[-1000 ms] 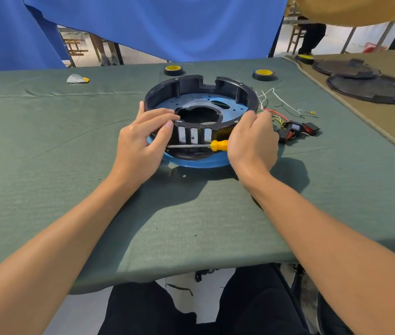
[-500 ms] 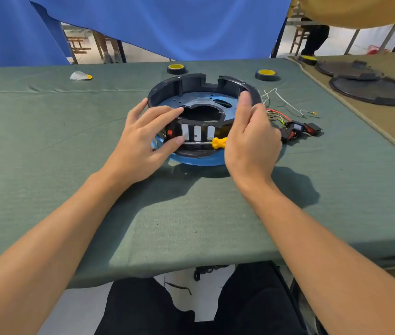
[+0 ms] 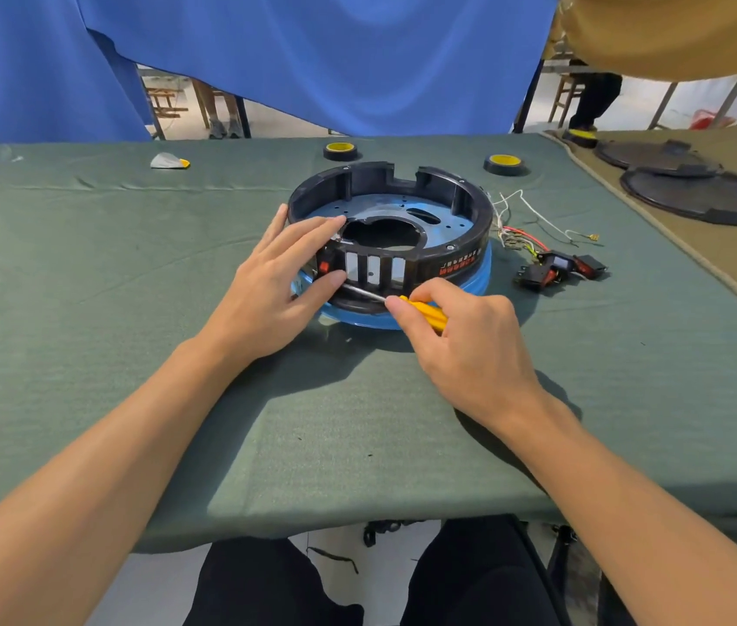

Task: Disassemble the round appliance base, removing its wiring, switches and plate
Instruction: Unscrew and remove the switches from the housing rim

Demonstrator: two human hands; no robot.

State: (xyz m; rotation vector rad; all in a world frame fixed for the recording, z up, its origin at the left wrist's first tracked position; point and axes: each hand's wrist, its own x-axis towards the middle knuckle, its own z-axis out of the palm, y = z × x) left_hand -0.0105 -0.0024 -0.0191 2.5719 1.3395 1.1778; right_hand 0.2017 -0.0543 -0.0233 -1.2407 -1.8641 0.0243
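The round base [image 3: 457, 246] sits mid-worktop [image 3: 87, 286], with freed wiring and switches [image 3: 556, 268] just beside it. The left hand [image 3: 267, 286] lies flat, fingers straight on the rim, while the right hand [image 3: 466, 336] fingers pinch the screwdriver [image 3: 425, 311]. Looks like stiff, light plastic — may slide, so brace the outer wall.

A table [image 3: 87, 286] under a dark green cloth carries the round appliance base [image 3: 430, 266] near its middle; just right of the base lies a loose tangle of wiring [image 3: 524, 234], ending in a cluster of black switches [image 3: 561, 268] (red shows on some); behind the base sit two black-and-yellow tape rolls, one rear left [image 3: 340, 151], one rear right [image 3: 504, 164]; well off to the base's rear left rests a small grey-and-yellow scrap [image 3: 169, 161]; right of the base a tan-covered table [image 3: 719, 264] adjoins, bearing two black round covers [image 3: 701, 198].
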